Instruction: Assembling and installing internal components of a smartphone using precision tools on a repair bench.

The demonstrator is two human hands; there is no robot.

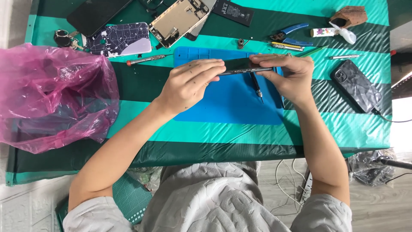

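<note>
A table [352, 129] covered in green and teal stripes is seen from above, and the blue mat [231, 103] near its middle is taken as the landmark. Well left of the mat, a crumpled pink bag [51, 99] is spread over the table edge; what is in it cannot be told through the plastic. Beyond the mat's far left corner, an opened phone shell [178, 19] is laid with its inner parts exposed, a patterned case [122, 39] just left of it. Right of the mat, a black phone [357, 85] in a ridged case is laid at a slant, with a cable at its lower end.

Over the mat's far edge, a dark phone [242, 66] is held edge-on, its long axis running left to right, parallel to that edge. It is pinched at its left end by the left hand [189, 83], fingers laid along the top. Its right end is gripped by the right hand [288, 73], fingers curled over it. On the mat, under the phone, a thin screwdriver [256, 87] is laid, tip pointing toward the person. Left of the mat's far corner, a red-tipped screwdriver [148, 59] is laid. Beyond the mat's far right corner, blue-handled pliers [291, 35] are laid.
</note>
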